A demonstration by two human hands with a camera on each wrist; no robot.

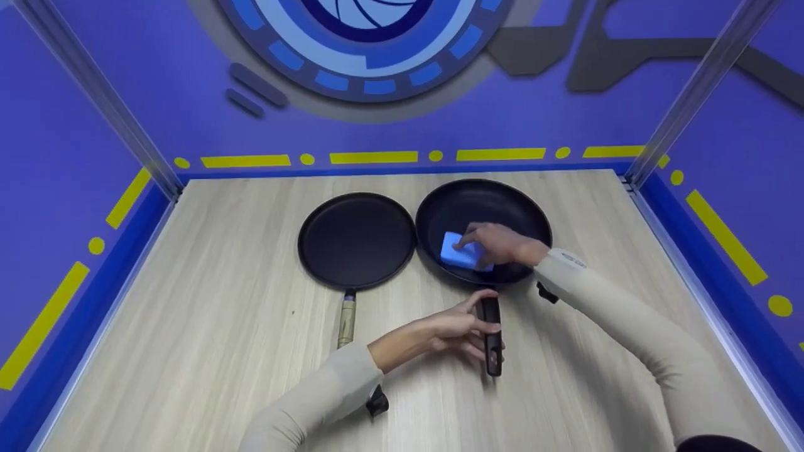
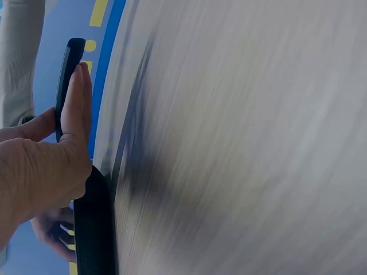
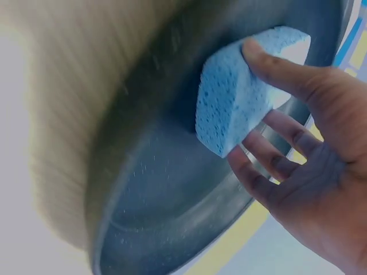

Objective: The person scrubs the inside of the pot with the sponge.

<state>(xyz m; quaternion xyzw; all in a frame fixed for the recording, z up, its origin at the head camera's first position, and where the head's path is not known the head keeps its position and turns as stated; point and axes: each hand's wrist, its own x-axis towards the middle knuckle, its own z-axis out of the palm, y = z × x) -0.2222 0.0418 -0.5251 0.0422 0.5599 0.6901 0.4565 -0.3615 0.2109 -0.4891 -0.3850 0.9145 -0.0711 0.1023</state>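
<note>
A deep black frying pan point(image 1: 502, 201) stands at the right of the table, its black handle point(image 1: 493, 351) toward the person. With thumb and fingers on either side, my left hand point(image 1: 455, 326) grips that handle; the left wrist view shows the handle point(image 2: 70, 74) between them too. Inside the pan my right hand point(image 1: 499, 243) pinches a blue sponge point(image 1: 457, 252) near the front wall. The right wrist view shows the porous sponge point(image 3: 229, 97) between thumb and fingertips, against the pan's dark inner surface point(image 3: 166, 172).
A flat black griddle pan point(image 1: 358, 238) lies just left of the frying pan, their rims close together. Its wood-patterned handle point(image 1: 347, 320) points toward the person, partly behind the left sleeve point(image 1: 333, 383). Blue walls point(image 1: 377, 138) enclose the wooden table point(image 1: 232, 251) at the back and sides.
</note>
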